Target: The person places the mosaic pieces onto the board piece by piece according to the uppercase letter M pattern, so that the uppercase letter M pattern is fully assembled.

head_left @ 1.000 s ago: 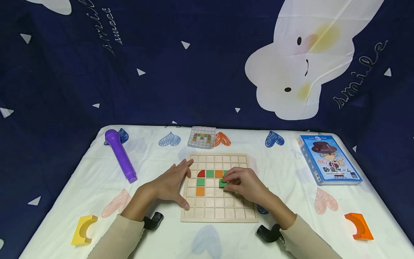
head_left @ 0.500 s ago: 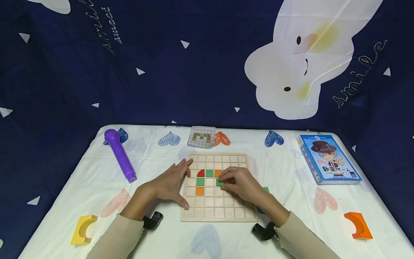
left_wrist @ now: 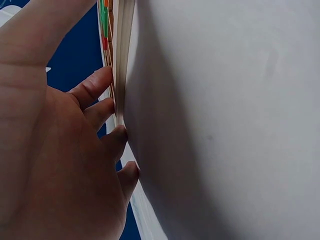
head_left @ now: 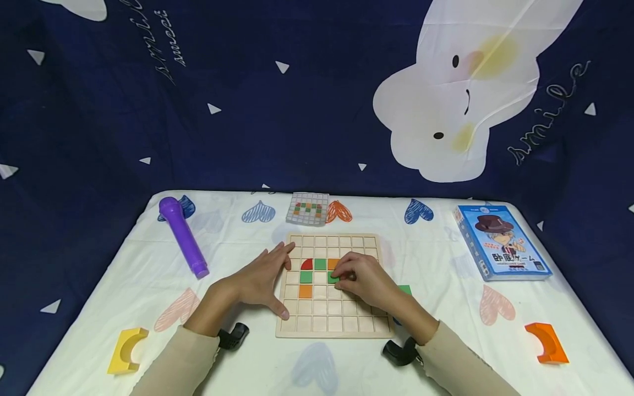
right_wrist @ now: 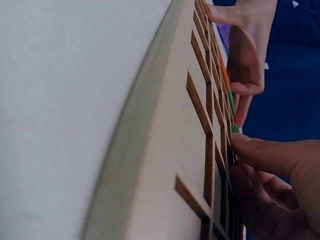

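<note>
A wooden grid board [head_left: 334,324] lies on the table, with a red quarter-round tile [head_left: 307,265] and several green and orange square tiles in its cells. My right hand [head_left: 364,279] pinches a green square tile [head_left: 332,278] between thumb and fingers, right at a cell below an orange tile [head_left: 333,264]. Part of the upper tile row is hidden behind this hand. My left hand [head_left: 258,279] rests with spread fingers along the board's left edge; in the left wrist view its fingertips [left_wrist: 120,136] touch the board's side [left_wrist: 122,55].
Behind the board stands a small pattern card [head_left: 308,209]. A purple toy microphone [head_left: 185,239] and yellow arch block [head_left: 126,352] lie left; a blue game box [head_left: 505,242] and orange arch block [head_left: 548,344] lie right. Another green piece [head_left: 405,289] sits beside the right forearm.
My right hand has shifted slightly left with the green square tile, which now sits lower into line with a cell. The left hand keeps its place on the board's edge.
</note>
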A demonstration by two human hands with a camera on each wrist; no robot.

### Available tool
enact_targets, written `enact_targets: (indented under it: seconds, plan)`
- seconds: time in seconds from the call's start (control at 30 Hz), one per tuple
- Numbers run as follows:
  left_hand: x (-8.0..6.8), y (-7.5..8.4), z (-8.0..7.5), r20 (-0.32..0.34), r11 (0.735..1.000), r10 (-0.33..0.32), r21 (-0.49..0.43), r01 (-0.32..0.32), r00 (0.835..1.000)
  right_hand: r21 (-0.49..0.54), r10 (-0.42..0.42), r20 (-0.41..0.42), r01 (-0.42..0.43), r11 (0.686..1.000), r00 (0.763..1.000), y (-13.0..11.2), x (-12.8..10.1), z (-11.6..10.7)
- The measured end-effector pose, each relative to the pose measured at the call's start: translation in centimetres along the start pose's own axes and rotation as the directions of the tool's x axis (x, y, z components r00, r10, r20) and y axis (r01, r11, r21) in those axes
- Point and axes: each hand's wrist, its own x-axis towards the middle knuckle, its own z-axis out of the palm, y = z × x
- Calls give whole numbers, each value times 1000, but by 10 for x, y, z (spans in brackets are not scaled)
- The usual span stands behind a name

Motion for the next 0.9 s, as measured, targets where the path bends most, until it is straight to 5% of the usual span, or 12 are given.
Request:
enact_targets:
  seconds: [0.9]
  plan:
    - [0,0,0,0,1000,-2,-3,2,1000,5,-4,13,4,1000,1000,1,1,1]
